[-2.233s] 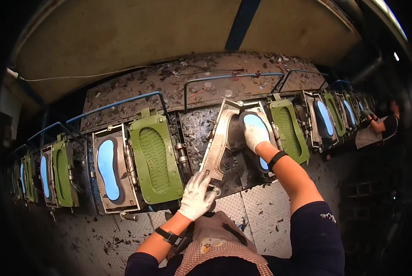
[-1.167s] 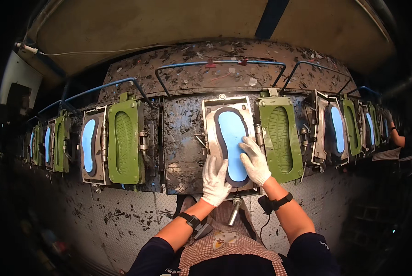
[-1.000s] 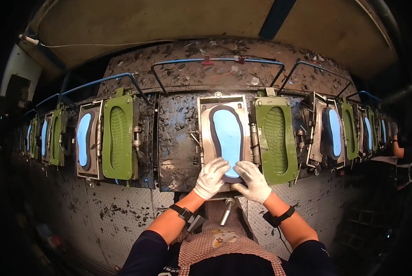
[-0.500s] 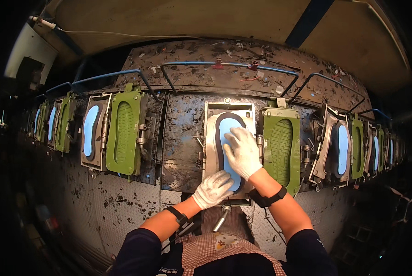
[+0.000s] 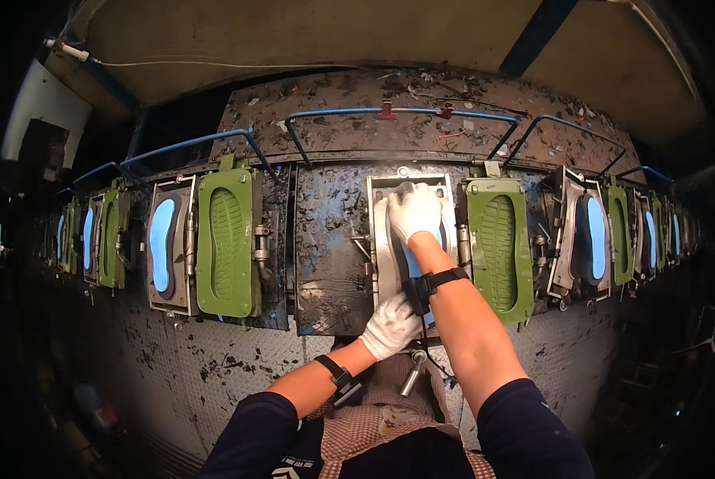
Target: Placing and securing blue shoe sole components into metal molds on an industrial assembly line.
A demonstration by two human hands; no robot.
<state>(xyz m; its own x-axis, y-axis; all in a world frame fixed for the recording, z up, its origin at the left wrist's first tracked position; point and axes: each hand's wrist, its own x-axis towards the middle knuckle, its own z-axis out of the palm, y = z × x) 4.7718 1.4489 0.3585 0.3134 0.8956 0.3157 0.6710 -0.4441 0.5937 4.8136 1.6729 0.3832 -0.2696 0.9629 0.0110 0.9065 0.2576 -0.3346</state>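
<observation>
In front of me an open metal mould frame (image 5: 380, 275) holds a light blue sole sheet (image 5: 414, 264) on a dark sole-shaped base. My right hand (image 5: 415, 209), in a white knit glove, lies over the sheet's far end with its fingers bent down. What those fingertips grip is hidden beneath the hand. At the near end my left hand (image 5: 392, 326), gloved likewise, rests by the sheet's lower tip. Its fingertips are partly hidden behind my right wrist strap (image 5: 435, 285). The green mould lid (image 5: 498, 247), patterned with tread grooves, lies folded open on the right.
Similar moulds with blue sheets (image 5: 162, 246) and green lids (image 5: 228, 239) line both sides. Blue tube rails (image 5: 405, 110) run behind the bench. A metal handle (image 5: 412, 374) sticks out towards me. Dark scraps litter the bench top (image 5: 325, 223) and the plate floor (image 5: 213, 363).
My right hand has moved from the middle of the blue sheet to its far end, its fingers now more bent. The left hand stays at the near end. The view has shifted slightly.
</observation>
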